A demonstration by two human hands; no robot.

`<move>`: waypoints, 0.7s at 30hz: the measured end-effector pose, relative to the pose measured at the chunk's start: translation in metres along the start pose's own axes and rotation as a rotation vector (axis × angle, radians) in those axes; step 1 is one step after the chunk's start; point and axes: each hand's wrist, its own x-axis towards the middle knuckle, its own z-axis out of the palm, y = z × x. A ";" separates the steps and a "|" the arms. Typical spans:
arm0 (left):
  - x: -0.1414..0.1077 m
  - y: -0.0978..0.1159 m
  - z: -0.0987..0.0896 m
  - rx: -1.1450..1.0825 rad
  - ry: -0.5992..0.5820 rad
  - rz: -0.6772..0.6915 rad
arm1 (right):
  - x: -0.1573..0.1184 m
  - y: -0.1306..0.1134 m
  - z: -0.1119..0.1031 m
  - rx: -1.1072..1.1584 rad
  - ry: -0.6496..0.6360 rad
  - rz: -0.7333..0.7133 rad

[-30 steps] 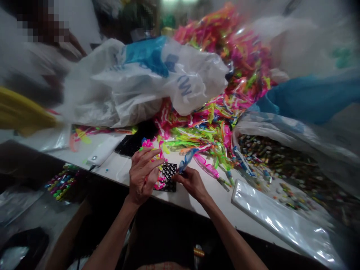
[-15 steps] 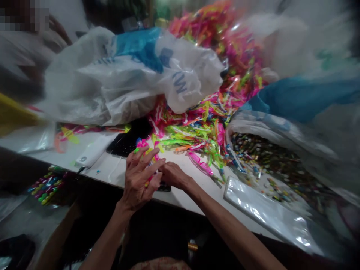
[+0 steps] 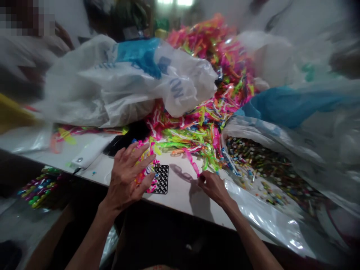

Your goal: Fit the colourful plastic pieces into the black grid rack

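Observation:
My left hand [image 3: 128, 174] lies with its fingers spread over a cluster of pink, yellow and white pieces [image 3: 149, 174], which covers the left part of a black perforated tray [image 3: 162, 180]. The tray's right side shows bare holes. To the right, my right hand [image 3: 212, 185] pinches the lower end of a pink glasses-shaped piece [image 3: 192, 161], raised a little above the white table, with its shadow beside it. Behind both hands spreads a pile of green, pink and orange pieces [image 3: 185, 137].
A large white and blue plastic bag [image 3: 126, 86] lies behind my left hand. Right of my right hand are a clear plastic packet [image 3: 253, 206] and an open bag of small dark pieces [image 3: 261, 157]. The table edge [image 3: 180, 208] runs in front.
My right hand has moved right, away from my left hand, and now holds a pink piece off the table. The black tray's holes have come into view. My left hand has shifted slightly left.

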 end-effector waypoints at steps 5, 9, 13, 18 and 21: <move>-0.002 -0.001 0.004 -0.036 -0.048 -0.029 | 0.011 -0.049 0.019 0.551 0.026 -0.039; -0.002 -0.001 0.004 -0.085 -0.045 -0.032 | 0.025 -0.078 0.033 0.724 0.087 -0.167; -0.001 -0.001 0.004 -0.107 -0.035 -0.042 | 0.040 -0.098 0.036 0.745 0.145 -0.263; -0.002 -0.002 0.005 -0.121 -0.031 -0.066 | 0.052 -0.108 0.043 0.756 -0.002 -0.221; -0.003 -0.002 0.004 -0.127 -0.046 -0.068 | 0.052 -0.109 0.044 0.627 -0.024 -0.284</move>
